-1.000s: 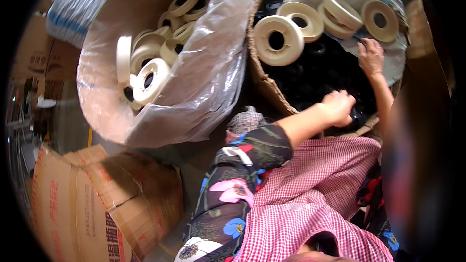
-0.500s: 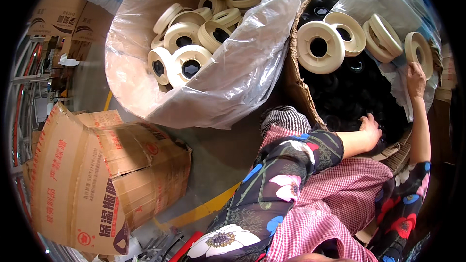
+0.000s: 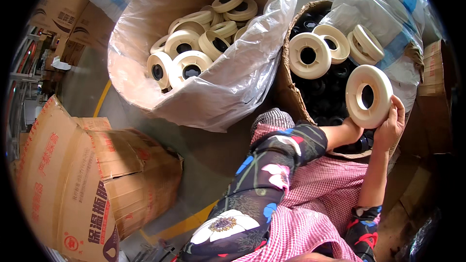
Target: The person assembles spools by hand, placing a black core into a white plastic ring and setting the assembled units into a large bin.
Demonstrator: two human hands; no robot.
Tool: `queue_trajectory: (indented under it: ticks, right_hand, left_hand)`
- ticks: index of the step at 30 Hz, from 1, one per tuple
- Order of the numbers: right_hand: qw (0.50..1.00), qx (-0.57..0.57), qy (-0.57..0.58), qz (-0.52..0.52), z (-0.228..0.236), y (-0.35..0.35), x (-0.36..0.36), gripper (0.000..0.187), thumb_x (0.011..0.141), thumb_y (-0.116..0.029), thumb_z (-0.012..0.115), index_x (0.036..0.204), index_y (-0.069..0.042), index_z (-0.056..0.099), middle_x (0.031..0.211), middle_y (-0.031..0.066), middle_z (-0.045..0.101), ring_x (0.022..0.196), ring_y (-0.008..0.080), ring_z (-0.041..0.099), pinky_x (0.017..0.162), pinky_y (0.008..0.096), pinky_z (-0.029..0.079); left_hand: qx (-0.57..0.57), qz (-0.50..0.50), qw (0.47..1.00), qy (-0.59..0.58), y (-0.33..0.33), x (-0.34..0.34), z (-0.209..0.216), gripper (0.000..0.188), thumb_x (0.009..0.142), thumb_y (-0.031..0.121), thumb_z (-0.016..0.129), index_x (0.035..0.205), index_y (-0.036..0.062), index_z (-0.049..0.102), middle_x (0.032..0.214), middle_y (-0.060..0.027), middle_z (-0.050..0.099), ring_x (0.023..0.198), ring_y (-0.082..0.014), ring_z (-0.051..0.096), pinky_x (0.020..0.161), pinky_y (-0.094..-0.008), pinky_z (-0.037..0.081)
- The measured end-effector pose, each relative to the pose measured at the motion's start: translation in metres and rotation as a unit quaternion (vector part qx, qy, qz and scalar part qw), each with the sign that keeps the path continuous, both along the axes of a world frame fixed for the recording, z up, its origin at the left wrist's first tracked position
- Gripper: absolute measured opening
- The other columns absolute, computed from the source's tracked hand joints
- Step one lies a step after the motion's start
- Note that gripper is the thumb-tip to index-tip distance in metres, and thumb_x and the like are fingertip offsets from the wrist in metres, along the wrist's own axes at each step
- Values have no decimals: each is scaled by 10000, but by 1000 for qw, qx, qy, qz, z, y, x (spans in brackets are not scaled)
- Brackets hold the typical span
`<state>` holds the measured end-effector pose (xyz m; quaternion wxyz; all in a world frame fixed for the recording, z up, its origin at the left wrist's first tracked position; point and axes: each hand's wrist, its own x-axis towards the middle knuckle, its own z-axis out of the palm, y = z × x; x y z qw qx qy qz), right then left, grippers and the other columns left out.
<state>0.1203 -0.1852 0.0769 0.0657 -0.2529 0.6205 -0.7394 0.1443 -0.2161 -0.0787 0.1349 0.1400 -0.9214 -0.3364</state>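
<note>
A cream plastic ring (image 3: pixel 357 107) with a round centre hole is held up over the right-hand box, its flat face turned up. My right hand (image 3: pixel 391 125) is closed on its right edge. Against its lower left edge is my left hand (image 3: pixel 350 130); the ring covers those fingers, so what they grip is hidden. Below lie many black round plastic parts (image 3: pixel 318 87) in the carton (image 3: pixel 286 75). Two more cream rings, a front one (image 3: pixel 309 56) and one behind it (image 3: pixel 336 39), rest on the black parts, with stacked cream rings (image 3: pixel 365 44) to their right.
Left of the carton stands a large round cardboard bin (image 3: pixel 127 43) lined with clear plastic (image 3: pixel 233 87), holding several cream rings (image 3: pixel 186 43). A brown carton (image 3: pixel 63 184) with open flaps stands at lower left. White plastic sheeting (image 3: pixel 388 7) drapes over the carton's far right side.
My right hand has brought a cream ring from the carton's right side inward, toward my left hand. My left hand has shifted slightly left and up, and the whole view has shifted a little.
</note>
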Motion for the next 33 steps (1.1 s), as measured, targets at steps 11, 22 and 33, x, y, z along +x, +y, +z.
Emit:
queue_trajectory:
  ticks: [11, 22, 33]
  right_hand:
    - [905, -138, -387, 107, -56, -22, -86, 262, 905, -180, 525, 1099, -6, 550, 1021, 93, 616, 850, 181, 617, 750, 330, 519]
    - [894, 196, -238, 324, -83, -64, -45, 373, 875, -212, 559, 1213, -55, 536, 1069, 91, 619, 922, 193, 628, 753, 352, 532]
    - [854, 178, -334, 357, -79, -59, -28, 313, 914, -263, 509, 1112, -30, 576, 988, 91, 620, 796, 175, 627, 646, 276, 524]
  left_hand:
    - [550, 161, 817, 65, -121, 66, 92, 202, 917, 151, 421, 1075, 100, 537, 917, -34, 627, 740, -161, 596, 548, -301, 495]
    - [570, 166, 776, 214, -152, 54, 70, 227, 938, 302, 521, 1012, 88, 539, 850, 4, 609, 718, -68, 560, 584, -225, 468]
    - [325, 207, 908, 163, -149, 55, 81, 241, 929, 196, 547, 993, -24, 623, 795, -29, 631, 712, -85, 558, 665, -229, 464]
